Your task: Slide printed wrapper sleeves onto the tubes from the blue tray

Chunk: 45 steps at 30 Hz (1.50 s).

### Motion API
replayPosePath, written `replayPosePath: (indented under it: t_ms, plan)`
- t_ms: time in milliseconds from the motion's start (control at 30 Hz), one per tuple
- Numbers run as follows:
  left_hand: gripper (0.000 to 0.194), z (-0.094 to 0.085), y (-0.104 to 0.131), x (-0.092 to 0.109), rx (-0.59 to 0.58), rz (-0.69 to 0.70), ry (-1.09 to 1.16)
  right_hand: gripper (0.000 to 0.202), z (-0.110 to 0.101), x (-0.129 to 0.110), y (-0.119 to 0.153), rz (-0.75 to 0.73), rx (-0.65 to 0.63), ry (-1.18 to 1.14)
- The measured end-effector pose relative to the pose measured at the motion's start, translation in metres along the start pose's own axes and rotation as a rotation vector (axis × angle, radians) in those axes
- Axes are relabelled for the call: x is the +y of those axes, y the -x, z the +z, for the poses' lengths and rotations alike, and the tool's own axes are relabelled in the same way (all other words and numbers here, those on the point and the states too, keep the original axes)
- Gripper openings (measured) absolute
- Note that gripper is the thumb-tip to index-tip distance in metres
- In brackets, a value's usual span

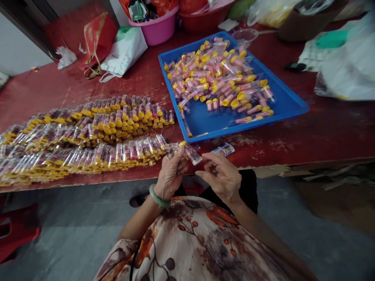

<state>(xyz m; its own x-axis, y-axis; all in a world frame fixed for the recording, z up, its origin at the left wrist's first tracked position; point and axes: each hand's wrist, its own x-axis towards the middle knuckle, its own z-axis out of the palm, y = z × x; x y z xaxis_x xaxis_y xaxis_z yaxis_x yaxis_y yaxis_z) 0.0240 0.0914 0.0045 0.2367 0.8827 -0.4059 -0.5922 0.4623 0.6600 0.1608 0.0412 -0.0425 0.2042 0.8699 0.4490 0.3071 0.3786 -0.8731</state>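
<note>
A clear tube with a yellow cap is held in my left hand, near the table's front edge. Printed labels stick out from the same hand, behind the thumb. My right hand is beside the tube's lower end, thumb and fingers apart, and I see nothing in it. Behind my hands, a blue tray holds a heap of yellow-capped tubes with pink contents. To the left lie stacked rows of similar tubes. A small printed sheet lies behind my right hand.
On the red table stand a pink basin, a red basin, a red bag and a white bag. Plastic bags lie at the right. A red stool is at lower left.
</note>
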Motion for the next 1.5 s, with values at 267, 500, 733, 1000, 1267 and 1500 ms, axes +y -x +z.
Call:
replayPosePath:
  t_ms: [267, 500, 733, 1000, 1267, 1500]
  plan:
    - [0.039, 0.0, 0.003, -0.009, -0.002, -0.008, -0.051, 0.02, 0.014, -0.005, -0.002, -0.096, 0.119, 0.088]
    - [0.04, -0.006, -0.002, -0.009, 0.031, -0.063, -0.047, 0.014, 0.007, 0.009, 0.006, 0.167, 0.015, -0.017]
    - [0.049, -0.004, 0.002, -0.007, 0.035, -0.054, -0.006, 0.023, 0.013, 0.052, 0.004, -0.177, -0.262, 0.413]
    - [0.052, -0.008, 0.005, -0.007, 0.057, -0.031, -0.065, 0.023, 0.015, 0.049, -0.015, -0.088, -0.229, 0.154]
    - [0.051, -0.011, 0.0, -0.02, 0.02, 0.041, -0.121, 0.027, 0.009, -0.003, 0.0, 0.237, -0.094, -0.174]
    - [0.049, -0.018, 0.0, -0.01, 0.003, -0.04, -0.098, 0.021, 0.007, 0.01, -0.004, 0.534, -0.002, -0.562]
